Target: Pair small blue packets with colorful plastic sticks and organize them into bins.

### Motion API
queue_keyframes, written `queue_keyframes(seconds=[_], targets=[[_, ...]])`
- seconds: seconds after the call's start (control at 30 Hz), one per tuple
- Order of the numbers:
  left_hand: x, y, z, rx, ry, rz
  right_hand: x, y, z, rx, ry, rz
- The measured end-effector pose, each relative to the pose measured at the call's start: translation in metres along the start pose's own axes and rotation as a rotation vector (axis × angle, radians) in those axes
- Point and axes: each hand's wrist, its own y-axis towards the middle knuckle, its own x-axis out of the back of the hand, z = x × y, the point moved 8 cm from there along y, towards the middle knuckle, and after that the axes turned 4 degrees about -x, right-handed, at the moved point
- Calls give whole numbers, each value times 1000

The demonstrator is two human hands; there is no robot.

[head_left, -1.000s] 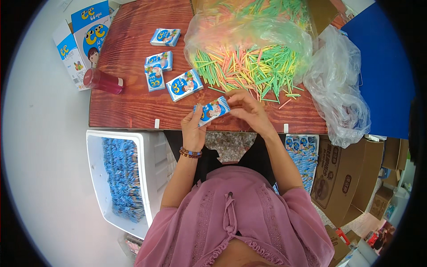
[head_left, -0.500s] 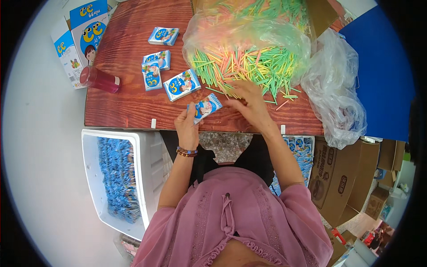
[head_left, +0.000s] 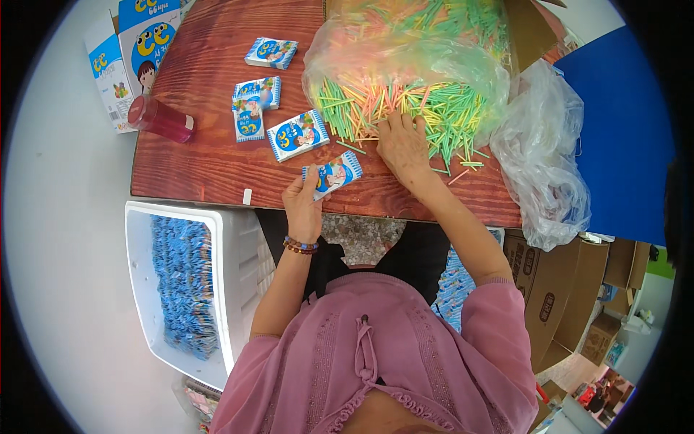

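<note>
Between the thumb and fingers of my left hand (head_left: 302,206) is a small blue and white printed packet (head_left: 337,175), held tilted above the table's near edge. My right hand (head_left: 405,153) rests at the near side of a heap of thin pink, yellow and green sticks (head_left: 455,116). Its fingers curl down into the sticks, and the fingertips are partly hidden. The sticks spill from a large clear plastic bag (head_left: 412,56). Just beyond the held packet lies a bigger blue and white packet (head_left: 297,136) on the table.
More packets (head_left: 271,53) lie on the reddish wooden table (head_left: 199,83). A pink-filled bottle (head_left: 163,119) lies at its left edge. Below left, a white foam box (head_left: 228,289) holds rows of packets. Crumpled plastic (head_left: 538,148) hangs over the right edge, above cardboard boxes (head_left: 571,289).
My right hand has moved slightly away from the packet, and its fingers have curled onto the sticks. My left hand keeps the packet in nearly the same place. The view has shifted a little.
</note>
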Motion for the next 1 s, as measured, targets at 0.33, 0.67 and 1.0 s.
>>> queue_keyframes(seconds=[0.33, 0.67, 1.0], targets=[[-2, 1, -1, 12, -18, 15, -5, -2, -7, 29, 115, -69], [1, 1, -2, 24, -34, 20, -9, 12, -54, -328, 789, 126], [-20, 4, -3, 88, -130, 32, -15, 16, -95, -730, 2005, -143]])
